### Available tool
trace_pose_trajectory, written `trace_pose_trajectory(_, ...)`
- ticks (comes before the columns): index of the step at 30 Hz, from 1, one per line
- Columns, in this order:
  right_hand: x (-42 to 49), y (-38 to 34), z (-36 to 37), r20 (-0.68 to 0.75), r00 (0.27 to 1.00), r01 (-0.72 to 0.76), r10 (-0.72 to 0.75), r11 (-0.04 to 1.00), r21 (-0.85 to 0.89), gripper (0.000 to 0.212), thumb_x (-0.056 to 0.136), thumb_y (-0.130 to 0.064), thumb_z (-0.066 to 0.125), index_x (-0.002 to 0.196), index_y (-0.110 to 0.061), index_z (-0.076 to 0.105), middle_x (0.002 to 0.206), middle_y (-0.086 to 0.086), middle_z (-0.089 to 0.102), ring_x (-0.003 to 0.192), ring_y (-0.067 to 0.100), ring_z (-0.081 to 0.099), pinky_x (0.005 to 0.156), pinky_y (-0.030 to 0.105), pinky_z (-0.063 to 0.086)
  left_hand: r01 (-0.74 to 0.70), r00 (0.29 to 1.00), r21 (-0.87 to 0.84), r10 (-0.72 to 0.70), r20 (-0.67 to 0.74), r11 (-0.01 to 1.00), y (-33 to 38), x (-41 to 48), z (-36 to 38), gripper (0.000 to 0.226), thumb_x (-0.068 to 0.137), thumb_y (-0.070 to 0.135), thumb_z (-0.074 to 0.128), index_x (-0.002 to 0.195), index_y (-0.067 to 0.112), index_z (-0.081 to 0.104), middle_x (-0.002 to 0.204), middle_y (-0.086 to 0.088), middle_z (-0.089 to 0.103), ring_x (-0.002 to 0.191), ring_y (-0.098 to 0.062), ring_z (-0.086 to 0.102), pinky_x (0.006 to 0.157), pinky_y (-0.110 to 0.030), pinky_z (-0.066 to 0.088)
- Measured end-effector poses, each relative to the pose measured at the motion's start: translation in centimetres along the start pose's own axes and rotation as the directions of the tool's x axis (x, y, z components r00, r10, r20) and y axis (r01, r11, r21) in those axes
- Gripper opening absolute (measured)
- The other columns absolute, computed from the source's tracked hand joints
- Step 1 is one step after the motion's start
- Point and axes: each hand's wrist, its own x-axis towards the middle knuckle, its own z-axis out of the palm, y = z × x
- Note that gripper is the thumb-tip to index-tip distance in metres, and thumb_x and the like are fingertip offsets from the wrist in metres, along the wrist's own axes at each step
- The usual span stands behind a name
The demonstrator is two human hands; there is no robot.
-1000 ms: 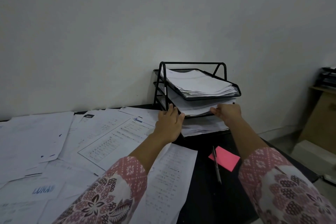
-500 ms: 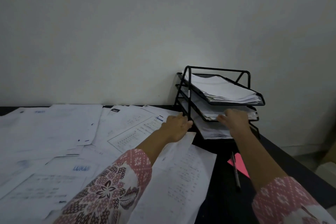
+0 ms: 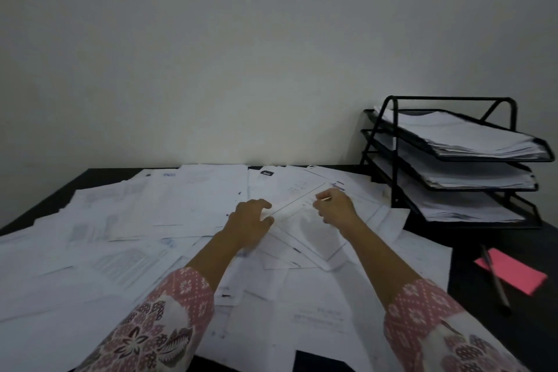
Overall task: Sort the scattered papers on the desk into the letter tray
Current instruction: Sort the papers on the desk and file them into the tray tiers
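Loose white papers [image 3: 181,205] cover most of the black desk [image 3: 489,238]. A black wire letter tray [image 3: 447,98] with three tiers, each holding a stack of sheets, stands at the back right against the wall. Both hands are over the papers left of the tray. My left hand [image 3: 250,217] pinches the left edge of a printed sheet [image 3: 297,210] between curled fingers and thumb. My right hand [image 3: 335,205] grips the same sheet near its top right corner with its fingers curled.
A pink sticky note [image 3: 519,275] lies on the bare desk at the right, with a pen [image 3: 495,278] across it. A plain white wall runs directly behind the desk. The desk's left edge slants off at the far left.
Both hands drew back from the tray's middle tier and moved left onto the scattered papers, where they took hold of a printed sheet. The view swung left, so the tray now sits at the right.
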Motion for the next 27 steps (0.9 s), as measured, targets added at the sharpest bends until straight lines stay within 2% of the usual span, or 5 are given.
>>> trace_pose_trajectory(4, 0.3, 1.3, 3.8, -0.017, 0.993, 0.099, -0.119, 0.892, -0.441, 0.032, 0.092, -0.029, 0.055, 0.12, -0.014, 0.056, 0.125, 0.007, 0.054, 0.116, 0.024, 0.046, 0.094, 0.033, 0.041, 0.04, 0.998, 0.004, -0.04, -0.038, 0.999, -2.9, -1.1, -0.8, 0.038, 0.093, 0.028, 0.055, 0.129, 0.017, 0.053, 0.133, -0.005, 0.053, 0.122, -0.024, 0.048, 0.101, -0.033, 0.039)
trace_pose_trajectory(7, 0.2, 2.3, 5.1, -0.046, 0.983, 0.108, -0.178, 0.759, -0.642, 0.044, 0.09, -0.042, 0.051, 0.126, -0.018, 0.052, 0.132, 0.006, 0.046, 0.125, 0.027, 0.036, 0.103, 0.04, 0.03, 0.017, 0.999, -0.012, -0.017, -0.05, 1.0, -3.6, -0.9, -0.7, 0.038, 0.092, 0.026, 0.056, 0.129, 0.014, 0.054, 0.132, -0.006, 0.055, 0.12, -0.023, 0.05, 0.101, -0.035, 0.039)
trace_pose_trajectory(13, 0.0, 3.6, 5.5, -0.036, 0.961, 0.185, -0.275, 0.732, -0.656, 0.043, 0.091, -0.047, 0.046, 0.124, -0.021, 0.052, 0.134, 0.002, 0.045, 0.125, 0.023, 0.035, 0.104, 0.04, 0.025, -0.045, 0.999, 0.067, 0.047, -0.02, 0.997, -2.1, 1.1, 0.2, 0.045, 0.096, 0.037, 0.047, 0.135, 0.015, 0.046, 0.138, -0.005, 0.049, 0.126, -0.023, 0.043, 0.105, -0.035, 0.033)
trace_pose_trajectory(20, 0.2, 3.9, 5.2, -0.014, 0.956, 0.208, -0.292, 0.712, -0.67, 0.045, 0.09, -0.05, 0.048, 0.126, -0.023, 0.05, 0.134, -0.001, 0.045, 0.125, 0.022, 0.036, 0.104, 0.04, 0.026, 0.111, 0.989, 0.329, -0.136, 0.054, 0.938, 0.8, 4.7, 1.3, 0.066, 0.088, 0.061, 0.046, 0.126, 0.007, 0.044, 0.128, -0.014, 0.048, 0.119, -0.029, 0.045, 0.093, -0.037, 0.039)
trace_pose_trajectory(27, 0.7, 4.0, 4.7, -0.026, 0.952, 0.225, -0.305, 0.754, -0.617, 0.044, 0.089, -0.048, 0.052, 0.125, -0.024, 0.052, 0.132, -0.004, 0.046, 0.123, 0.018, 0.036, 0.103, 0.036, 0.024, 0.116, 0.972, 0.2, -0.153, 0.18, 0.973, 1.5, 6.9, 0.7, 0.039, 0.088, 0.037, 0.061, 0.11, 0.007, 0.053, 0.113, -0.013, 0.055, 0.098, -0.022, 0.052, 0.077, -0.029, 0.042)
